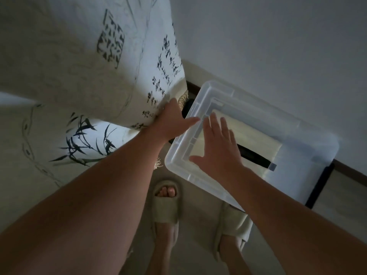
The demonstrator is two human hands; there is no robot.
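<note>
The lidded clear box [309,143], on the floor [190,253] by the far wall [278,46] right of the curtain [79,56], is judged at lid-seating: right hand [216,147] laid flat on it, fingers spread, left hand [168,122] at its left rim, fingers straight; even pressure at the corners is called for next

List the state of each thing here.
Clear box: lid on, shut.
Folded cloth: inside the box.
Right hand: open, flat on the lid.
Left hand: thumb on the lid's corner, fingers hidden.
Slippers: on both feet.
</note>
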